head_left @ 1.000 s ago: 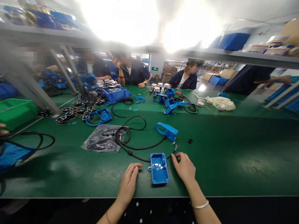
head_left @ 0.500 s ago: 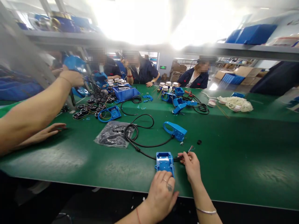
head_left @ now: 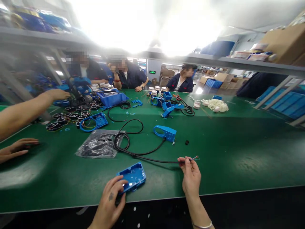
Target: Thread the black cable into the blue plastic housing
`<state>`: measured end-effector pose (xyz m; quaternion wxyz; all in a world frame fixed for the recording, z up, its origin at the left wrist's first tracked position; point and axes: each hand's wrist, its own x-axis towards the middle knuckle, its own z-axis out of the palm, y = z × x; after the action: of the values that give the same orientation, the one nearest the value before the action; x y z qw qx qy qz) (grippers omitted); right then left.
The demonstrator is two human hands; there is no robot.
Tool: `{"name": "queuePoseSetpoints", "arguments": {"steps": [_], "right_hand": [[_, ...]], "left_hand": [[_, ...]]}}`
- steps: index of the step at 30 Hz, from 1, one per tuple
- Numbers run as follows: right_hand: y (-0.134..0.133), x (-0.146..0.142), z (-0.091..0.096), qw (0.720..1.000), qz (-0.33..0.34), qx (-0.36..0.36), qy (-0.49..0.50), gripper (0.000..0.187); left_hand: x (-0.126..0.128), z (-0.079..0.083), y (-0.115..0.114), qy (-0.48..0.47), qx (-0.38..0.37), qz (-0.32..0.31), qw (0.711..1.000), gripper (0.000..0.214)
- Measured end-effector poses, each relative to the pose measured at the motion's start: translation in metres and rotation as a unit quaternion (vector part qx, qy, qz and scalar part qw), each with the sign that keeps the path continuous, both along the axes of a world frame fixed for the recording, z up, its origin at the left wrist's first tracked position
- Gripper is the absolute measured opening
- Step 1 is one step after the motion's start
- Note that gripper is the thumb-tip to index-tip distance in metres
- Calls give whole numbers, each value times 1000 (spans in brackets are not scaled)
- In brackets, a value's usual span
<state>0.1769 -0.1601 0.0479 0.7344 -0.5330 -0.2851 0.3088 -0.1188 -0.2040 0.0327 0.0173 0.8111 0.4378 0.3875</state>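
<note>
My left hand point(head_left: 110, 201) grips a blue plastic box half point(head_left: 132, 176), lifted and tilted near the front edge of the green table point(head_left: 238, 152). My right hand point(head_left: 191, 176) pinches the free end of a black cable point(head_left: 152, 158), whose stripped coloured wires stick out past my fingers. The cable runs left into a coil point(head_left: 121, 141) beside a blue handle-shaped housing point(head_left: 165, 132).
A crumpled plastic bag point(head_left: 98, 148) lies left of the coil. A small black part point(head_left: 187, 142) sits by the housing. Another person's arms point(head_left: 26, 109) reach in from the left. Blue parts, trays, cables and white cord crowd the far side, where several seated workers sit.
My left hand has picked up the blue box half and drawn it left and toward me, tilting it. My right hand has pulled the cable end out of the box.
</note>
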Motion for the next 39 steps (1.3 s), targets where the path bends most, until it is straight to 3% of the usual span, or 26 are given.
{"name": "queuePoseSetpoints", "arguments": {"steps": [2, 5, 8, 11, 16, 19, 22, 26, 28, 31, 33, 36, 37, 39], "right_hand": [[-6, -4, 11, 999, -12, 27, 23, 40], [-13, -8, 30, 997, -8, 59, 55, 36], [-15, -10, 44, 994, 2, 84, 62, 33], [-16, -13, 54, 994, -1, 97, 49, 32], [-26, -24, 54, 993, 22, 115, -4, 24], [-27, -17, 37, 991, 28, 31, -127, 26], [-13, 13, 18, 955, -14, -122, -270, 46], [30, 66, 10, 903, -90, -193, -372, 83], [56, 86, 11, 875, -51, -202, -437, 77], [89, 104, 13, 837, 43, -224, -497, 52], [103, 108, 15, 819, 56, -246, -515, 44], [108, 82, 31, 815, 15, -230, -532, 50], [107, 61, 38, 822, 10, -195, -535, 53], [105, 1, 54, 835, 82, -78, -539, 50]], "left_hand": [[-14, -1, 10, -21, -24, 8, 999, 13], [-23, 3, 20, -69, -48, 72, 994, 11], [-19, 11, 19, -142, -67, 139, 978, 4], [-5, 19, 12, -194, -78, 131, 969, 4], [26, 13, 15, -64, -9, 79, 995, 16], [41, 5, 25, 1, 18, 79, 997, 14], [45, 4, 30, 11, 11, 60, 998, 4], [32, 13, 23, 27, -5, 12, 1000, 17], [22, 18, 16, 32, -31, -7, 999, 20], [8, 22, 6, 8, -69, -12, 997, 19], [0, 23, 2, -41, -84, 12, 996, 14], [-14, 20, 4, -159, -84, 84, 980, 7], [-18, 18, 7, -206, -88, 111, 968, 5], [-28, 12, 17, -289, -105, 156, 939, 20]]}}
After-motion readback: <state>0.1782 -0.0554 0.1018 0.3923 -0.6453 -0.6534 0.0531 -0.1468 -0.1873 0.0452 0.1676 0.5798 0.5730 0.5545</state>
